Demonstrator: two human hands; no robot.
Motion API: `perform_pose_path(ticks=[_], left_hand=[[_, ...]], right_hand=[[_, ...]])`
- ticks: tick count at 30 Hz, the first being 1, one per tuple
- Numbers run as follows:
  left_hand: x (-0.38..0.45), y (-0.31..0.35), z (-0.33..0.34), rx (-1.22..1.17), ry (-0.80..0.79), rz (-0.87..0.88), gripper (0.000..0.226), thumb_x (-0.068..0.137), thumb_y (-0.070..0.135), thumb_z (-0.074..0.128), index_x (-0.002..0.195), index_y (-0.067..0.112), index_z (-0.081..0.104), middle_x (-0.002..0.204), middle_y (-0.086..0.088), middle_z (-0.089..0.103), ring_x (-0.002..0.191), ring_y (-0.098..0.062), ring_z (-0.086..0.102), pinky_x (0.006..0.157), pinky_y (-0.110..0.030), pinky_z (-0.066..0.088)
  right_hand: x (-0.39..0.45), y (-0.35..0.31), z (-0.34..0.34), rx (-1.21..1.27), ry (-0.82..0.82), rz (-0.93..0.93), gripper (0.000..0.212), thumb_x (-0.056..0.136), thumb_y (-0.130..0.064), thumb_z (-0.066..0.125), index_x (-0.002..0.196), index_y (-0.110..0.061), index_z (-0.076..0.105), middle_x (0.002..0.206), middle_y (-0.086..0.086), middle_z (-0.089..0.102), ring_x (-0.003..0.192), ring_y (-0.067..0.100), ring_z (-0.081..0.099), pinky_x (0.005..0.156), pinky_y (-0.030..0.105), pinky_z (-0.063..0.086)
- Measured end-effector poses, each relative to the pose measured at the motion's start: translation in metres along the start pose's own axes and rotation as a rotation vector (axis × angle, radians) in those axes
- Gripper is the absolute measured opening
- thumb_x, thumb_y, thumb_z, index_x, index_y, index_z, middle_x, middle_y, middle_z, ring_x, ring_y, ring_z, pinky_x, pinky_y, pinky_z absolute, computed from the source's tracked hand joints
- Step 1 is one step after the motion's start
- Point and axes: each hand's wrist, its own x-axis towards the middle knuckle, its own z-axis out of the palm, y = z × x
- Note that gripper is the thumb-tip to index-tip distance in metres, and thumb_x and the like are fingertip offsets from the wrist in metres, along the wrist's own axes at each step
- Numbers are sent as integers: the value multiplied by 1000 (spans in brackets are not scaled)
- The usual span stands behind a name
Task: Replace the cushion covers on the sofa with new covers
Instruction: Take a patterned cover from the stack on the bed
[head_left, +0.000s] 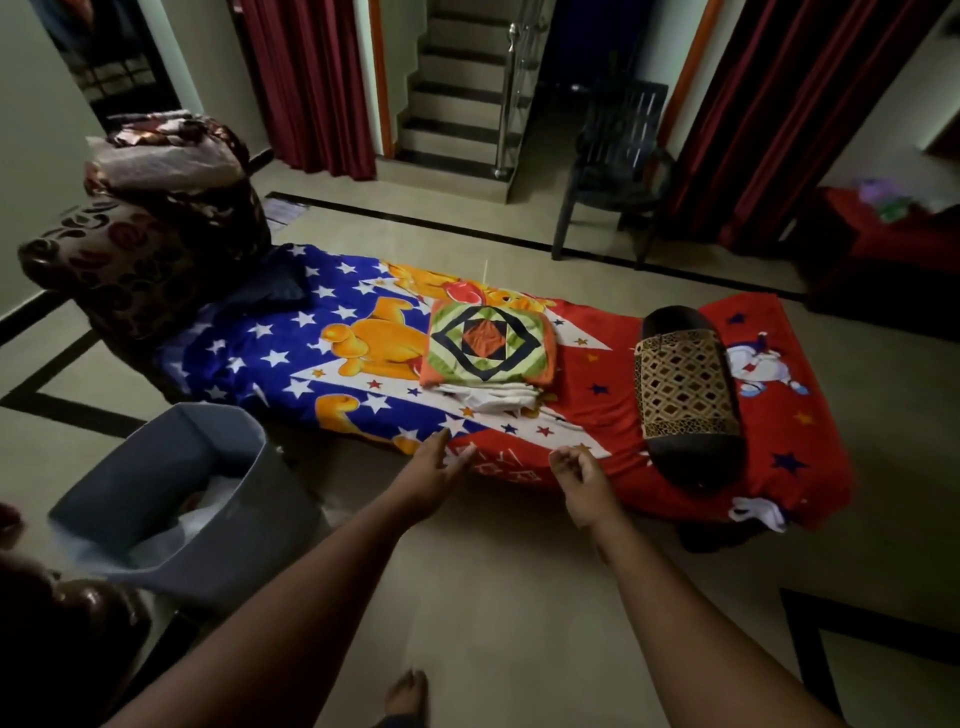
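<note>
A long low sofa (597, 415) wears a smooth printed sheet, blue with white stars on the left, red on the right. In the middle lies a folded stack of covers (488, 351), the top one a green-and-orange diamond patchwork. Right of it rests a dark cylindrical bolster (688, 402) with a lattice band. Both arms reach out: the left hand (434, 475) flat, fingers straight, at the near edge; the right hand (584, 480) loosely curled, holding nothing. A grey bin (171, 499) stands near left.

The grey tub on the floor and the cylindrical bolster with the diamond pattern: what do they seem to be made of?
The grey tub looks like moulded plastic: smooth matte walls, rigid angular rim. The cylindrical bolster seems covered in woven or printed fabric with a tan diamond lattice and dark, faintly glossy ends, perhaps velvet or satin; the dim light leaves that open.
</note>
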Motion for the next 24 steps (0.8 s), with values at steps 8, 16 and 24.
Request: perform_pose_path(ticks=[8,16,24], left_hand=[[142,18,-37,187,-83,-64,84,94,62,56,160,23,21,165,-9,27,146,-29,37,113,-49,39],[267,40,-17,949,-182,124,89,95,73,38,163,25,5,171,-2,-1,157,-22,2,125,-51,13],[368,57,8,993,-262,122,93,93,76,36,162,29,-4,171,1,-5,157,-19,-1,125,-51,12]], right_hand=[[119,-12,15,83,46,93,40,100,-37,58,132,-13,54,129,10,56,117,21,54,83,26,43],[258,0,-15,-15,4,116,41,98,-44,62,129,-17,57,129,6,61,114,18,57,89,28,42],[355,-7,-29,-68,-37,198,39,96,-48,62,125,-22,58,123,4,66,113,20,62,90,32,50]])
